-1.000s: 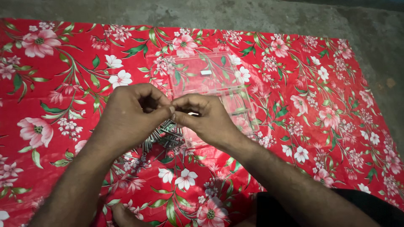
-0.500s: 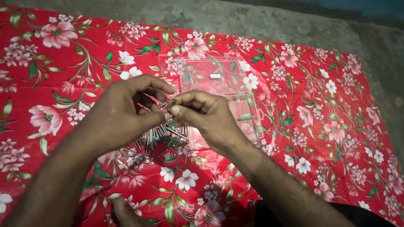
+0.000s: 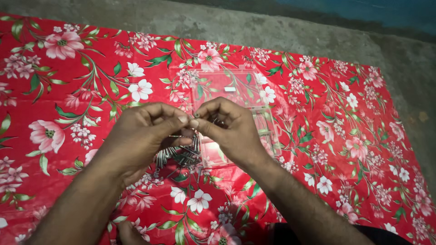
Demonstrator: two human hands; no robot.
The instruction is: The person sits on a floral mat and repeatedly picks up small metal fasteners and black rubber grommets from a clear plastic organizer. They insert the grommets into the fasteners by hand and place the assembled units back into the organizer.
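My left hand (image 3: 143,134) and my right hand (image 3: 229,129) meet fingertip to fingertip above a heap of small grey metal screws (image 3: 179,154). Between the pinched thumbs and forefingers sits one small metal screw (image 3: 196,115), held by both hands. The heap lies on a red flowered cloth (image 3: 81,90), partly hidden under my hands. Just behind and to the right of my hands lies an open clear plastic box (image 3: 231,86), its lid flat on the cloth.
The red flowered cloth covers a grey concrete floor (image 3: 254,22), which shows along the far side and at the right. A toe of my foot (image 3: 125,233) shows at the bottom edge. A dark garment (image 3: 363,233) is at the lower right.
My left fingers, spread apart half a second ago, have closed onto my right fingertips again. Both hands sit slightly lower in view. The camera has tilted a little.
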